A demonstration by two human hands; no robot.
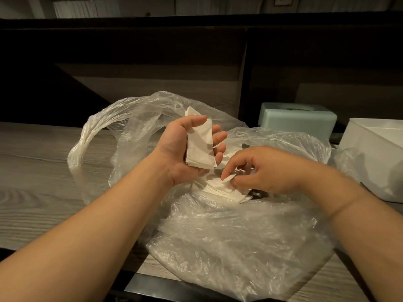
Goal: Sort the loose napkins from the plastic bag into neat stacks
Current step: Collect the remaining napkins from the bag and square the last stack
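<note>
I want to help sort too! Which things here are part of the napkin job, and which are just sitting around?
Part of the job:
- stack of napkins held in the left hand
- loose napkins the right hand is pinching
- plastic bag

Just sitting around:
- pale green box
- white container
- wooden counter

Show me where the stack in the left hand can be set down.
Bare wood counter left of the plastic bag is free. The right side is crowded: bag, loose napkins, green box and white bin.
</note>
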